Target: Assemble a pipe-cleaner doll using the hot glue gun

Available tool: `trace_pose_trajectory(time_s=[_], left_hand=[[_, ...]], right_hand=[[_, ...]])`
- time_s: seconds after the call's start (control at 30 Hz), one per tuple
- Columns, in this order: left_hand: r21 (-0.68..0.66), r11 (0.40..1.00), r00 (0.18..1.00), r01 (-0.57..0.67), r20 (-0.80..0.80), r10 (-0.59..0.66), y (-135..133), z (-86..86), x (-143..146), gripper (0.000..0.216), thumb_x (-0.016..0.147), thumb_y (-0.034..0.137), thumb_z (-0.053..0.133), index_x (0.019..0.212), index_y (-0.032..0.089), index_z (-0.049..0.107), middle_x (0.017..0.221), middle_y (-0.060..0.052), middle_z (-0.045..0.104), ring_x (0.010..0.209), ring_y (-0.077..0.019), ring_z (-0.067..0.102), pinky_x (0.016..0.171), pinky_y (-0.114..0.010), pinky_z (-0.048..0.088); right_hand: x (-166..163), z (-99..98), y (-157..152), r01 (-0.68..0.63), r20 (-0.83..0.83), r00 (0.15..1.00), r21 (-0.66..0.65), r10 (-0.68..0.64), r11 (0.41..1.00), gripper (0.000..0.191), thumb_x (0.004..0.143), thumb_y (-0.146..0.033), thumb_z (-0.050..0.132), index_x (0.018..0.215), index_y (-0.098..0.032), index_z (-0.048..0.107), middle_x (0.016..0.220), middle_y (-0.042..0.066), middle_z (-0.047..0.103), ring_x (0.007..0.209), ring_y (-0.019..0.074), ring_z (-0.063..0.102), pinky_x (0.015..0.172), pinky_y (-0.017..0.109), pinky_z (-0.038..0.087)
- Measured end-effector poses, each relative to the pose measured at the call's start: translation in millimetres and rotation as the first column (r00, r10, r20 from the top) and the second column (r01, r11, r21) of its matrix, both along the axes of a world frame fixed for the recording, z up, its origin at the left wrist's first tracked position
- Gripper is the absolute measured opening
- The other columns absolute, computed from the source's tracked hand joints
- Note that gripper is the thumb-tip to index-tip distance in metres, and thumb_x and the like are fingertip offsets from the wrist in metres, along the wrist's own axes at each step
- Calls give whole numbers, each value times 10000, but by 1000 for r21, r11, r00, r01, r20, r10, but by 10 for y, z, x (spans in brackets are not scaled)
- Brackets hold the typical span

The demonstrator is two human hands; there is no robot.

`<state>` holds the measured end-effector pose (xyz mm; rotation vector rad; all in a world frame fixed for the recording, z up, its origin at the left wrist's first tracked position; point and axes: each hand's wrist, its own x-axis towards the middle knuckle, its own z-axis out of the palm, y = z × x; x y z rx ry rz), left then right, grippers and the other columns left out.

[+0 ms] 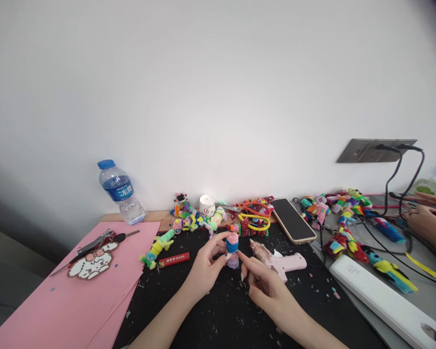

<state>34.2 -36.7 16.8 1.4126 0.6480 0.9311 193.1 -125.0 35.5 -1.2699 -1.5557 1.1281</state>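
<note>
A small fuzzy pipe-cleaner figure point(232, 245), pink on top, blue in the middle and pale purple below, stands upright above the black mat. My left hand point(208, 264) is closed on it from the left, thumb low and fingers behind the upper part. From the other side, the stretched index finger of my right hand point(263, 286) reaches the figure's lower side; its other fingers are loosely bent and apart, with nothing seen between them. Just beyond my right hand lies a pale pink hot glue gun point(288, 262), its nozzle end crusted brown.
Several pipe-cleaner figures point(158, 249), a red lighter-like stick point(174, 259), a white cup point(207, 205), scissors point(256, 222) and a phone point(294, 220) surround the mat. Leftward are pink sheets point(109, 300) and a water bottle point(121, 191). Rightward: a white power strip point(385, 300), cables, another person's hands point(427, 223).
</note>
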Motion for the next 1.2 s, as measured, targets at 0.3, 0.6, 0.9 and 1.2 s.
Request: trace_pose_trajectory(time_s=[0.3, 0.6, 0.9, 1.2], left_hand=[[-12, 1000, 999, 29, 18, -28, -1, -25, -2, 400, 794, 171, 558, 1186, 230, 510, 929, -44, 572, 914, -205, 574, 796, -328, 474], [-43, 999, 1000, 29, 5, -29, -4, -31, -10, 410, 787, 199, 572, 1189, 235, 505, 912, -36, 562, 891, -196, 570, 791, -325, 478], [-144, 988, 998, 59, 45, -53, -20, 0, -14, 415, 767, 220, 601, 1171, 241, 507, 919, -31, 551, 905, -197, 562, 758, -322, 506], [-202, 976, 996, 77, 61, -66, -25, 59, -12, 423, 754, 230, 627, 1162, 246, 516, 899, -20, 528, 895, -194, 558, 742, -319, 516]], right_hand=[[25, 9, 23, -2, -70, 998, -11, 1, 1000, 512, 780, -174, 468, 1286, -244, 496, 862, 20, 462, 660, 128, 412, 612, 266, 372], [41, -5, 31, 25, -120, 992, -41, -29, 999, 497, 759, -211, 502, 1251, -275, 538, 859, 27, 503, 652, 136, 416, 611, 276, 374], [58, -52, 28, 27, -234, 971, -128, -57, 991, 490, 766, -178, 519, 1243, -288, 544, 878, 16, 493, 571, 89, 354, 515, 221, 339], [50, -6, 26, 4, -335, 940, -189, -68, 982, 436, 786, -215, 548, 1216, -284, 569, 873, 7, 475, 562, 77, 311, 456, 195, 270]])
